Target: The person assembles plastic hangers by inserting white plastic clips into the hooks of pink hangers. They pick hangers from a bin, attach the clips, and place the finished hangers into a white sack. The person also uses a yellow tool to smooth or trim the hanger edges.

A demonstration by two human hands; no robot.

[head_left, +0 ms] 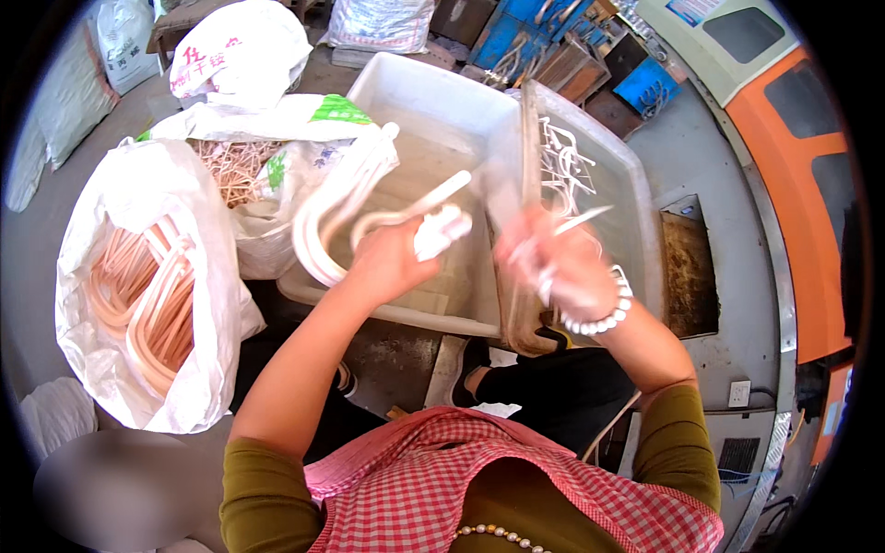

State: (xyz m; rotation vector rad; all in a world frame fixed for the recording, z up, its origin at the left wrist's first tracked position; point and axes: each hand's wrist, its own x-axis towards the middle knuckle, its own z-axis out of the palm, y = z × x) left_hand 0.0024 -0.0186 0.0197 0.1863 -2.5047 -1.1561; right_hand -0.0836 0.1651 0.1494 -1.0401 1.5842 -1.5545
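My left hand (396, 256) is closed around a bundle of pale curved plastic rods (318, 241), bent like hooks. Their straight ends stick out past the fingers, above the left bin. To the right, my right hand (564, 263) is blurred by motion, with its fingers curled and a white beaded bracelet (604, 311) on the wrist. A thin, pale, pointed piece (584, 219) juts from this hand; its kind is not clear. Under the hands stand a white plastic bin (433, 78) and a second bin (636, 194) with several thin white scraps (564, 157) in it.
An open white sack (88, 184) of pinkish curved rods stands at my left. Behind it, another sack (253, 221) holds short pinkish scraps. An orange and grey machine (784, 184) is at the right, past a metal surface with a square opening (690, 272). Blue metal boxes (645, 88) sit far back.
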